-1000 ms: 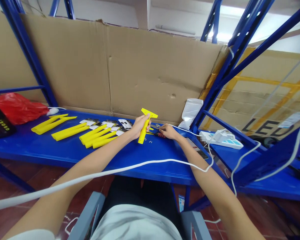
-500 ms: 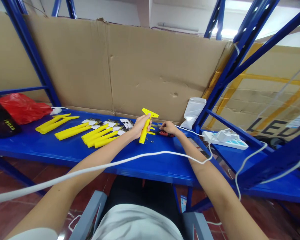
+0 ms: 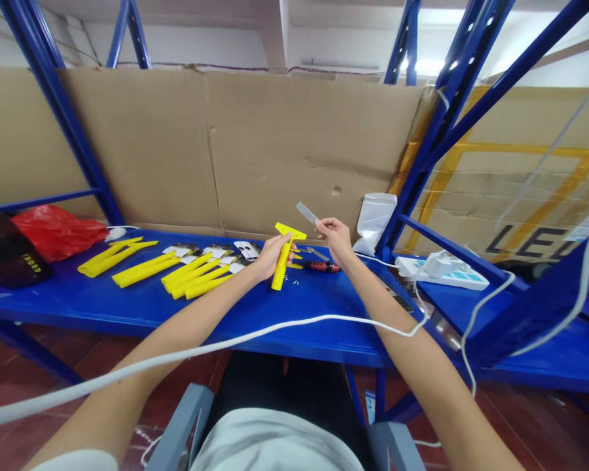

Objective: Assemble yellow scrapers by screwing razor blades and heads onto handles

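My left hand (image 3: 272, 255) is closed around a yellow T-shaped scraper handle (image 3: 279, 275), its wide head pointing away from me. Pinched in my right hand (image 3: 334, 237) is a flat, thin metal blade (image 3: 306, 212), raised just right of the scraper's head. Below that hand, a red and black screwdriver (image 3: 322, 266) lies on the blue table (image 3: 216, 317). Beside it are more thin blades (image 3: 318, 254) and small yellow pieces. Tiny screws (image 3: 295, 282) lie near the handle's lower end. Left of my left hand are several yellow handles (image 3: 186, 275), some beside black and white cards (image 3: 216, 251).
A red plastic bag (image 3: 53, 230) and a dark container (image 3: 14, 255) stand at the left. A white pouch (image 3: 375, 222) leans at the back right, near a power strip (image 3: 442, 271). A white cable (image 3: 255, 332) crosses in front of both forearms.
My right hand has lifted from beside the screwdriver and now holds up a metal blade. The left hand keeps the yellow scraper handle in nearly the same place. The view has tilted slightly.
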A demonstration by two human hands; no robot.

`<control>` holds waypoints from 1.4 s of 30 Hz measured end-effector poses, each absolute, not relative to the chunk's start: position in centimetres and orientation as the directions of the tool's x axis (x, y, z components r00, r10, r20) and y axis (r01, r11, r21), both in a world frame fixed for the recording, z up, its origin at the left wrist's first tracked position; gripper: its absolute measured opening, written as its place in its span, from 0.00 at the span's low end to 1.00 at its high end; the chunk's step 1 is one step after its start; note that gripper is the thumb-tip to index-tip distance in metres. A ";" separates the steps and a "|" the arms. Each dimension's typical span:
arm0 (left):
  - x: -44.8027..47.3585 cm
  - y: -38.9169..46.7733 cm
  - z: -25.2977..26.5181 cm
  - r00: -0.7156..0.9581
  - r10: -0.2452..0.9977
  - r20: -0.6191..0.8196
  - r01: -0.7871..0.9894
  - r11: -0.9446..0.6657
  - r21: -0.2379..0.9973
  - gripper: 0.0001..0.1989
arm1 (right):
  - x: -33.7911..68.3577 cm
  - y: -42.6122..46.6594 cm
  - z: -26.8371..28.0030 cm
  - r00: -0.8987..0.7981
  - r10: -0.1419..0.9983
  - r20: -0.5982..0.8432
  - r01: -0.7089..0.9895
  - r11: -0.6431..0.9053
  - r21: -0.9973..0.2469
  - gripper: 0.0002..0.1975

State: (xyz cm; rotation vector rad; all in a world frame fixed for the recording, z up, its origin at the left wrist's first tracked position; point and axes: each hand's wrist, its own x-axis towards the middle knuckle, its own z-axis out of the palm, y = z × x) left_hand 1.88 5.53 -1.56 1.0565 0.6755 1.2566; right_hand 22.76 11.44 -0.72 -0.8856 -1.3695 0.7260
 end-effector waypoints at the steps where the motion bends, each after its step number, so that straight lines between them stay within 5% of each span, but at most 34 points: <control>1: 1.9 5.5 -1.6 0.225 0.965 0.133 -0.416 -0.028 0.909 0.17 | 22.5 11.1 -0.5 0.078 0.860 0.504 0.038 0.503 -0.864 0.30; 23: 2.1 4.4 -0.9 0.211 0.963 0.168 -0.397 -0.072 0.915 0.21 | 20.0 8.8 -0.9 -0.064 0.862 0.503 0.058 0.506 -0.861 0.26; 34: 1.9 4.4 0.1 0.128 0.952 0.278 -0.429 -0.200 0.881 0.25 | 20.2 9.7 -1.3 -0.103 0.833 0.544 0.253 0.550 -0.796 0.40; 42: 1.3 4.5 1.0 0.104 0.935 0.339 -0.444 -0.261 0.857 0.27 | 20.0 9.1 -4.4 -0.382 0.843 0.379 0.669 0.535 -0.516 0.14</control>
